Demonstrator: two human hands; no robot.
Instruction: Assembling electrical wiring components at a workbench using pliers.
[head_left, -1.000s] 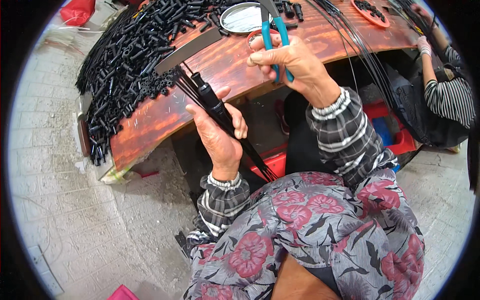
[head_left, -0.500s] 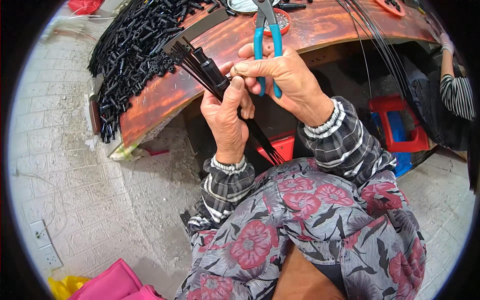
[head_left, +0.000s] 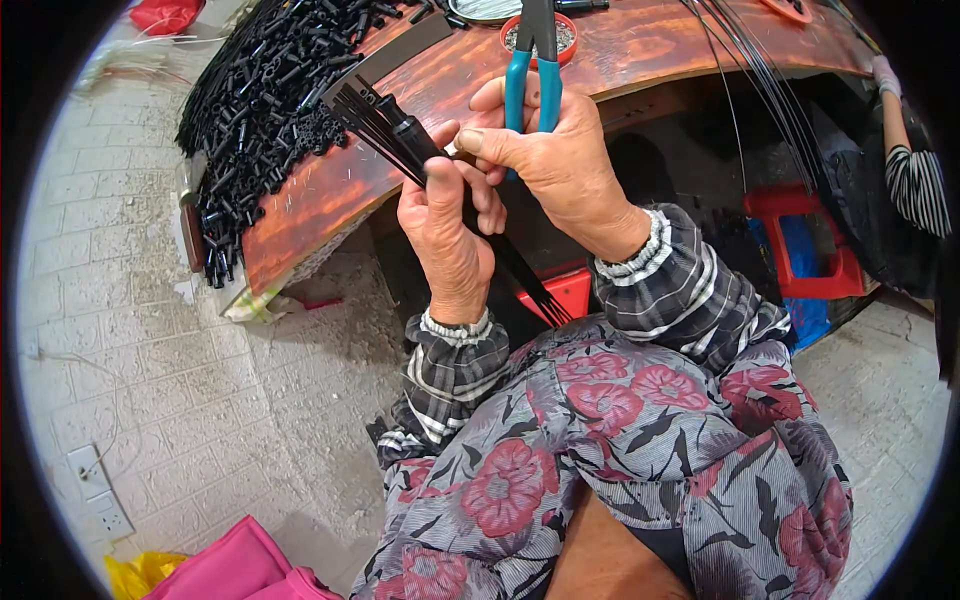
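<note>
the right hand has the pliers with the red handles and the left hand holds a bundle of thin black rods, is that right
Not quite: in the head view the pliers have teal handles, not red. The right hand does hold them, and the left hand holds the thin black rods.

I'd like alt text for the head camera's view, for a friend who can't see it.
A person's left hand grips thin black rods and a black tube, while the right hand holds teal-handled pliers close by. Beyond them, a wooden table bears a heap of black parts and a red dish.
</note>
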